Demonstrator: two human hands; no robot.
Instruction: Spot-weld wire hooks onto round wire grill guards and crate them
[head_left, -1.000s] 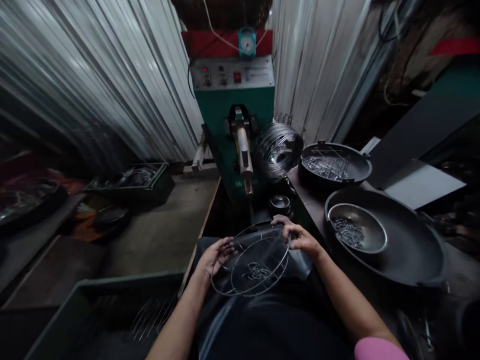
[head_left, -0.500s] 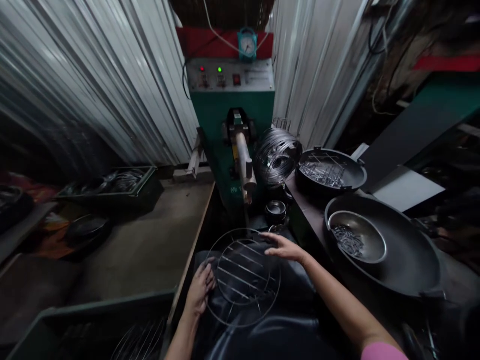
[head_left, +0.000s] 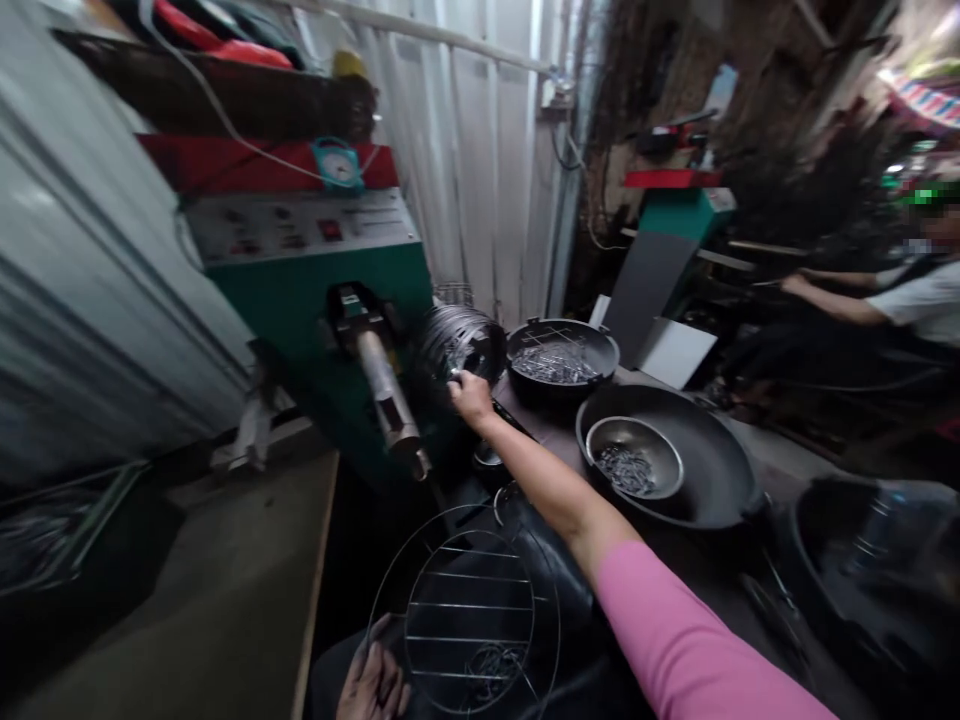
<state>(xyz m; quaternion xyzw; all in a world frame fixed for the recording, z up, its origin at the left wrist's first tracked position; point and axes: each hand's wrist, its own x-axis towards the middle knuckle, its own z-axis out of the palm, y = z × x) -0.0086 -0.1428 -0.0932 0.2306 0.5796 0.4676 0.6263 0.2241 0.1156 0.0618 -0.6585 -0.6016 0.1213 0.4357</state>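
The wire rack (head_left: 470,607), a round frame with a ring inside it and parallel bars across the inner ring, is on the near side of the green machine (head_left: 315,280), below and in front of that machine's jutting metal arm (head_left: 388,400). The left hand (head_left: 373,685) is on the side of the rack farthest left from the machine's arm, its fingers curled around the outer ring and gripping it. A small heap of bent wire pieces (head_left: 495,668) shows through the lower bars, well in front of the machine.

The right hand (head_left: 474,400) reaches out to the right of the machine, to the near edge of the wire coil (head_left: 465,340) just beside it. The fingers are bent together, with something small and bright at their tips; I cannot tell whether they grip it.

To the right of the machine, past the coil, a black pan (head_left: 604,362) holding wire parts stands on the counter (head_left: 784,440). Farther right of the machine and nearer the person is a larger pan (head_left: 716,470), with a metal bowl (head_left: 670,450) of small wire pieces inside. A turquoise clock (head_left: 337,163) sits at the machine's red top. Another person (head_left: 926,300) sits far to the machine's right.
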